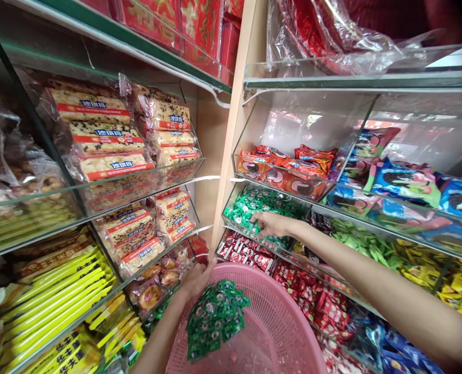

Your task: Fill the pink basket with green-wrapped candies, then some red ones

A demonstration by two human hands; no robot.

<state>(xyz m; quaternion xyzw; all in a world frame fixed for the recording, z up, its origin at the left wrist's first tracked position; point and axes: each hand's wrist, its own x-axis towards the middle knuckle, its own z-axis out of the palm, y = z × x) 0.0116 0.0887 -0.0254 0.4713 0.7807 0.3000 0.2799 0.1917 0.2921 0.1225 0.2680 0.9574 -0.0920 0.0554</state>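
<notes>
A pink plastic basket (293,311) with a perforated wall stands in front of me, holding a heap of small green-wrapped candies (215,317) on its left side. My left hand (200,276) is closed on the basket's far-left rim. Inside a glass-fronted shelf compartment, my right hand (272,224) rests on more green-wrapped candies (246,202). Its index finger stretches left and the other fingers are loosely bent, with no candy visible in them. The lower fingertips partly blend into the wrappers.
Glass shelf fronts (285,248) surround the right hand. Red-and-white packets (244,252) lie below, and orange snack packs (289,169) sit above. A wooden post (225,140) divides the shelves. Bagged sesame bars (112,137) and yellow packets (59,301) fill the left side.
</notes>
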